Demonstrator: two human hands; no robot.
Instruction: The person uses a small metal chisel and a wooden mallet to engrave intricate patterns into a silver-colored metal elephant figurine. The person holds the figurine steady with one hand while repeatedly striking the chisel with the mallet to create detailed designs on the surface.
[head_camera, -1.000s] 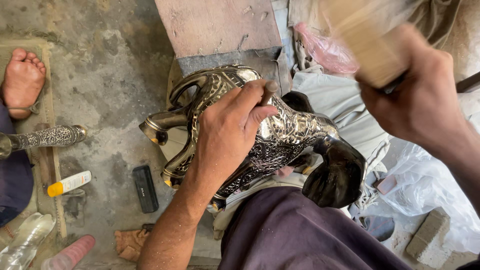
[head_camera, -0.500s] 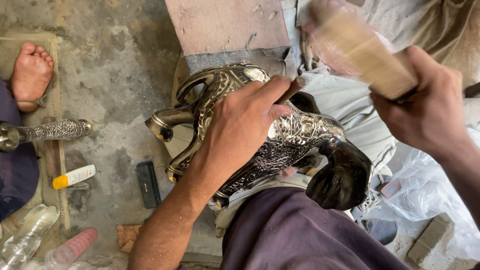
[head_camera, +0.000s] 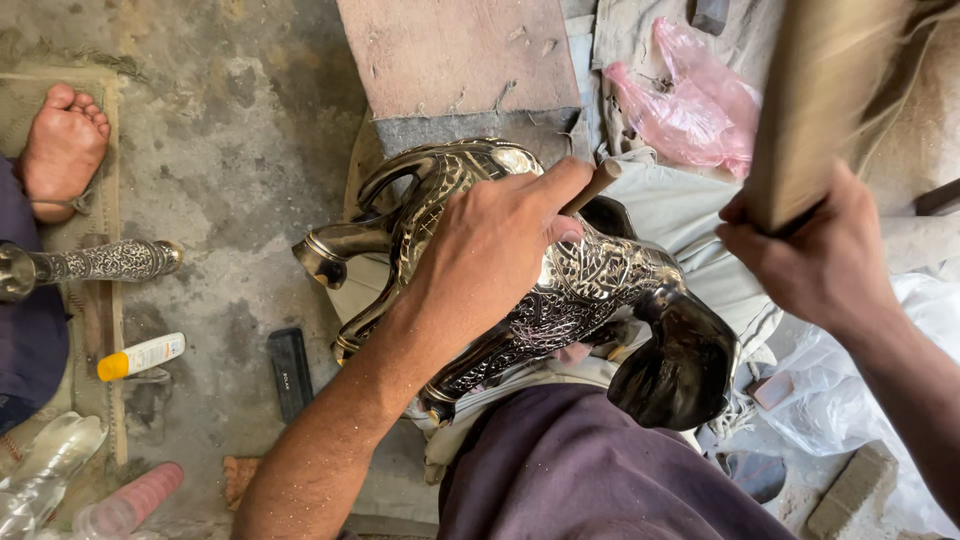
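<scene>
Gripping a thin punch (head_camera: 592, 187), left hand (head_camera: 490, 255) rests on the engraved metal vessel (head_camera: 520, 290); right hand (head_camera: 815, 260), alongside and apart, clasps a wooden mallet (head_camera: 815, 100).

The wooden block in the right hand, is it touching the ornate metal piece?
Apart. The head view shows the right hand holding the wooden block raised, with cloth visible between it and the ornate metal piece.
</scene>
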